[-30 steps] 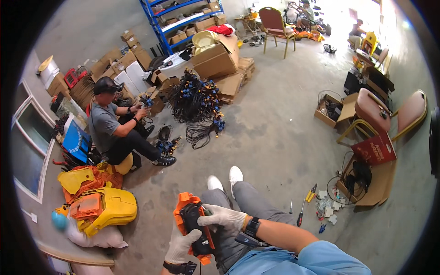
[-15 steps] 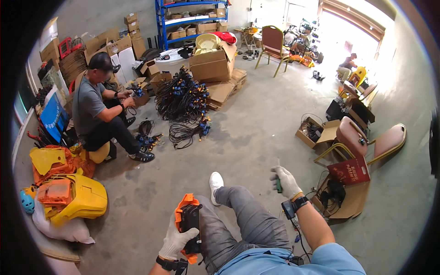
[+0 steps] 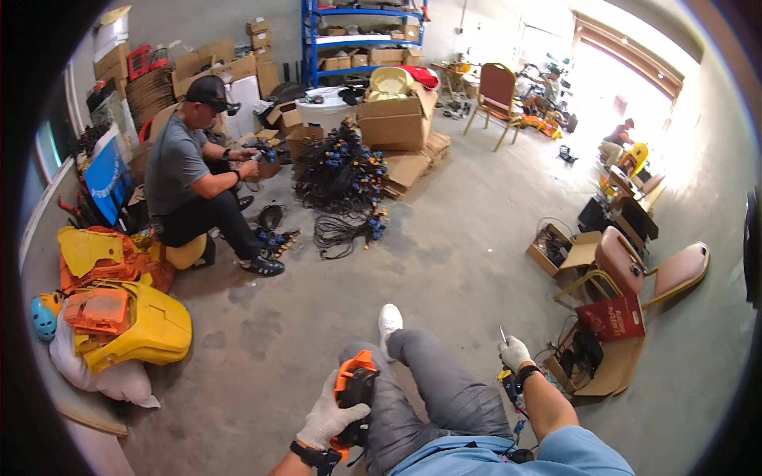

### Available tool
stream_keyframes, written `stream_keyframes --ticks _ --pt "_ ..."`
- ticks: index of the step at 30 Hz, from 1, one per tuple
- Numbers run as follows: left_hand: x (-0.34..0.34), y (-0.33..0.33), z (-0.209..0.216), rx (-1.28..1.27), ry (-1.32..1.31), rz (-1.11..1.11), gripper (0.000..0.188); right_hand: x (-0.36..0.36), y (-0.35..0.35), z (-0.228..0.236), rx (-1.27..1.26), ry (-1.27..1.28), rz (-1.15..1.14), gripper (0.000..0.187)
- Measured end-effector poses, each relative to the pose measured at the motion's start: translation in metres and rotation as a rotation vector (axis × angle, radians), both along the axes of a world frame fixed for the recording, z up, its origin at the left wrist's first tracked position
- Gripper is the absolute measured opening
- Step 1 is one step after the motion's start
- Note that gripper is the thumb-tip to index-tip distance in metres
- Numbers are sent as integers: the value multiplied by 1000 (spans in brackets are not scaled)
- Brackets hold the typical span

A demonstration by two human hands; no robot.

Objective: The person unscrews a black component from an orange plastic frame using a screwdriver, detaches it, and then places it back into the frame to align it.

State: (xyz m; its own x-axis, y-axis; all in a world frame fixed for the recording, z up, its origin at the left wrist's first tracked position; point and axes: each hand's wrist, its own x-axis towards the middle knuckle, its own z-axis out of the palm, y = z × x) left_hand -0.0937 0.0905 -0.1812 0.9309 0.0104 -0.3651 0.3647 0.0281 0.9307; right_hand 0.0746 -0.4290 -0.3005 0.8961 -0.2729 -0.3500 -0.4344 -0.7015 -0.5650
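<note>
Far left, a blue helmet (image 3: 44,319) is parked next to a white sack (image 3: 119,385), with a yellow shell (image 3: 167,329) set on top of it. A blue board (image 3: 108,178) is leaned up behind. Next over, a co-worker (image 3: 176,170) in a grey tee is seated, and something blue and dark is held in front, too small to make out. A big heap of black cables (image 3: 329,170) is piled on the floor (image 3: 444,238) past that.

Down front, an orange part (image 3: 357,366) with a black insert is gripped by the gloved left hand (image 3: 329,416), thumb laid across the black side. The part is kept right by the left thigh (image 3: 389,408). Further back, a carton (image 3: 390,127) is stacked on flattened cardboard (image 3: 417,168), and a red chair (image 3: 498,87) is stood well apart.

A tool (image 3: 502,333) is clasped in the gloved right hand (image 3: 516,353), out to the side, thin shaft pointed up; its handle is mostly hidden by the fingers. Just beside that, an open box (image 3: 619,373) is seen with a red box (image 3: 611,317) leaned at its back edge, and two pinkish chairs (image 3: 619,260) are left behind them.
</note>
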Motion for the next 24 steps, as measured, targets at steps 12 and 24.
stream_keyframes --ticks 12,24 --pt "-6 2 26 330 111 -84 122 14 25 -9 11 194 149 26" --pt "45 -36 56 178 173 -28 117 -19 -74 -84 122 243 -90 33"
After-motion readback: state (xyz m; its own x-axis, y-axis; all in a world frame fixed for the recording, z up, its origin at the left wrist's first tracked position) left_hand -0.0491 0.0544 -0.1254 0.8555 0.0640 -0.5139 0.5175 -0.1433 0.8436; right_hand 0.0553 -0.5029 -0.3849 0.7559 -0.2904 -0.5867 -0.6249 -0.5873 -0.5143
